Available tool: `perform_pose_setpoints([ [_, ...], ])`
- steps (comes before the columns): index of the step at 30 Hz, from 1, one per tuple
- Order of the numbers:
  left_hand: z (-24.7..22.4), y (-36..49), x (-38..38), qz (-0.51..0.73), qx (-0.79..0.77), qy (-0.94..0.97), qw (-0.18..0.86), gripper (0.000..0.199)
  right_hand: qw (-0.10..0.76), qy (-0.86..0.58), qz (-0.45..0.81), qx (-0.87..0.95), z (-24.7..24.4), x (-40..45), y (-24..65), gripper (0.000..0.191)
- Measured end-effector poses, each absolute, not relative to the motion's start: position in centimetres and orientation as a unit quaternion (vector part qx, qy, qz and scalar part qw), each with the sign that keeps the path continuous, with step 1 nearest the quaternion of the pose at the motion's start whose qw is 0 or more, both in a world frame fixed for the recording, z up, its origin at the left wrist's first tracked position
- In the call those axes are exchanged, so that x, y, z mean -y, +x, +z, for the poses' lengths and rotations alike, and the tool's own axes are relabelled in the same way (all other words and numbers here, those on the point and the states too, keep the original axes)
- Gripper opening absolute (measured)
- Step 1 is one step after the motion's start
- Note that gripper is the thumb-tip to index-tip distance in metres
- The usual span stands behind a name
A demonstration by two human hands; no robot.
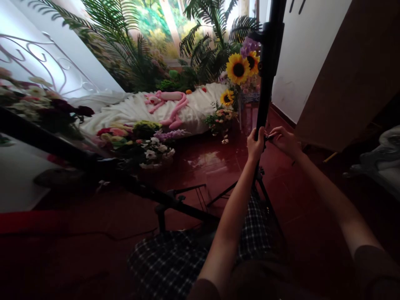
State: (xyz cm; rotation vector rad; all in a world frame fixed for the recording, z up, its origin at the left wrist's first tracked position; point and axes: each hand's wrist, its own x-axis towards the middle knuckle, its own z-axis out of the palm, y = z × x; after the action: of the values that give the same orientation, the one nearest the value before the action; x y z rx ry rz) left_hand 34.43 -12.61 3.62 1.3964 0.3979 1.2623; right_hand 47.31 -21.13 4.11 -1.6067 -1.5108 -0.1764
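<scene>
A black upright stand pole point(265, 91) rises from tripod legs point(265, 193) on the red floor. My left hand point(256, 143) is wrapped round the pole at a joint in its lower part. Just to the right, my right hand point(283, 141) has its fingers pinched on a small black knob point(268, 138) at the side of that joint. A second black pole point(137, 185) slants across the left side, with neither hand on it.
Behind lie a pink plush toy point(170, 98) on white cloth point(203, 106), sunflowers point(237, 68), palm leaves point(109, 25) and flower bunches point(153, 152). A silvery ornate chair point(383, 154) stands at the right. A cable point(125, 238) crosses the floor at left.
</scene>
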Motion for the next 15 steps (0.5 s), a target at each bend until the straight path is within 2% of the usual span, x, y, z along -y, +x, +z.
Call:
perform_pose_setpoints([
  [3, 3.5, 34.5, 12.5, 0.538, -0.165, 0.591, 0.579, 0.057, 0.366, -0.656, -0.221, 0.622, 3.0, 21.2, 46.5, 0.012],
  [8, 3.2, 34.8, 12.3, 0.532, -0.163, 0.584, 0.591, 0.055, 0.315, -0.639, -0.320, 0.625, 1.2, 20.9, 46.0, 0.015],
  [12, 3.2, 34.9, 12.2, 0.531, -0.160, 0.586, 0.592, 0.057, 0.344, -0.640, -0.283, 0.626, 0.9, 21.4, 45.4, 0.011],
  [15, 3.3, 34.8, 12.3, 0.539, -0.157, 0.582, 0.588, 0.056, 0.436, -0.632, -0.245, 0.593, 3.2, 21.7, 43.9, 0.015],
])
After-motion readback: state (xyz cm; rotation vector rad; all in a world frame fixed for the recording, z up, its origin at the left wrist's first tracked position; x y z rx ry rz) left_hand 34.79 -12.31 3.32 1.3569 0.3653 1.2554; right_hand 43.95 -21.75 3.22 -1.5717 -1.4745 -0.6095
